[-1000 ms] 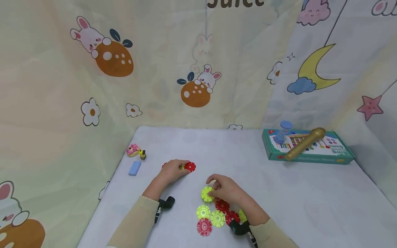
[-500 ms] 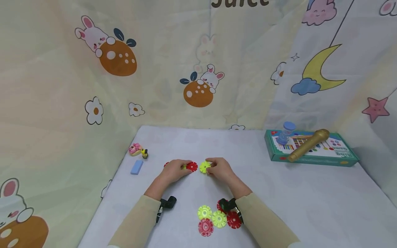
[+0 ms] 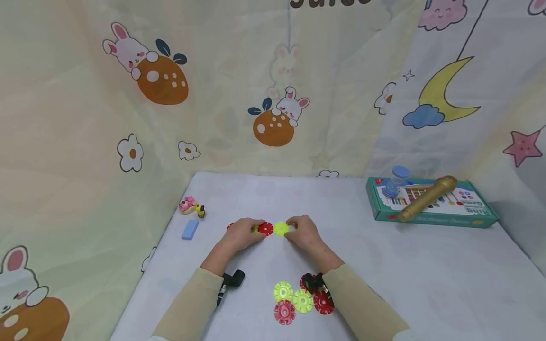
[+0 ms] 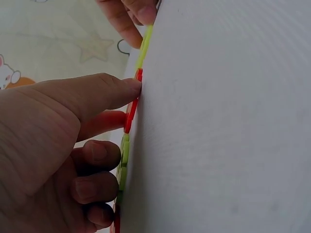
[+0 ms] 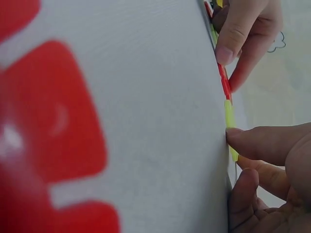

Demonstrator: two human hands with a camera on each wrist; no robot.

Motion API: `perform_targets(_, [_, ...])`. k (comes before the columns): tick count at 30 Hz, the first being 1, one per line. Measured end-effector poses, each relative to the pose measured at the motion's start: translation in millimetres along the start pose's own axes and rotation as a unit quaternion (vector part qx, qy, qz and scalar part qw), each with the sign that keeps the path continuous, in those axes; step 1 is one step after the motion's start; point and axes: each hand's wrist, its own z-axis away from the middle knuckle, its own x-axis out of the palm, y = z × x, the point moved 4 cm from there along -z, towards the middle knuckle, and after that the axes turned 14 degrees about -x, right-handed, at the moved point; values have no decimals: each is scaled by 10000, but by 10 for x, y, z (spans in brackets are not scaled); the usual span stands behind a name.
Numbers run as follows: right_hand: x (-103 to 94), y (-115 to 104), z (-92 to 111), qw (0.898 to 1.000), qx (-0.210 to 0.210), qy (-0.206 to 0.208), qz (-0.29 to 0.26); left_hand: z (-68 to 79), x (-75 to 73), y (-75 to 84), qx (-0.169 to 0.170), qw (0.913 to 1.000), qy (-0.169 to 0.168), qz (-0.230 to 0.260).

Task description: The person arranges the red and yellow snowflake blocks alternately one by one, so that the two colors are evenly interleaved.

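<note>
Head view shows both hands meeting near the middle of the white-covered desk [image 3: 384, 265]. The left hand [image 3: 241, 233] has its grip curled round a flat red plastic snowflake-shaped disc [image 3: 265, 228], thumb pressed on the disc's edge and fingers folded behind it; more red and green discs of the same chain run back under the palm. The right hand [image 3: 304, 232] pinches a flat yellow-green plastic snowflake disc [image 3: 281, 228] between thumb and fingertips. Both discs lie flat on the desk, edge to edge and touching; whether their slots are locked together I cannot tell. Left wrist view sees the red disc [image 4: 134, 99] edge-on beneath the thumb, with the yellow-green disc [image 4: 145, 43] just beyond it. Right wrist view gives the same pair from the other side.

Nearer the person, beside the right sleeve, lies a small cluster of loose red and yellow-green discs [image 3: 294, 299], touching one another. At the desk's left edge sit a blue rectangular eraser [image 3: 189, 229] and a small pink toy figure [image 3: 189, 206]. Far right, a green cardboard game box [image 3: 431, 204] carries a gold toy microphone [image 3: 426, 198] and a blue sand timer [image 3: 395, 181].
</note>
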Motion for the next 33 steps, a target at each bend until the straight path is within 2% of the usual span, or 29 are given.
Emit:
perform_targets(5, [-9, 39, -2, 10000, -13, 59, 36, -16, -6, 69, 49, 9997, 90, -202])
perform_targets(9, [-19, 57, -14, 9999, -102, 57, 65, -27, 22, 219, 214, 9996, 97, -173])
perform_targets(15, [-8, 69, -12, 9995, -267, 32, 137, -44, 193, 455, 567, 9979, -33, -317])
perform_targets(20, [-72, 78, 59, 9991, -373, -199, 9, -51, 268, 474, 614, 9976, -24, -324])
perform_targets(26, [-240, 135, 448, 9957, -300, -811, -345, -40, 252, 466, 647, 9976, -47, -259])
perform_targets(30, [-323, 219, 791, 9898, -445, -1266, -468, -26, 221, 472, 685, 9974, -50, -223])
perform_targets(33, [-346, 261, 998, 9851, -607, -1569, -345, -14, 222, 475, 701, 9973, -50, -225])
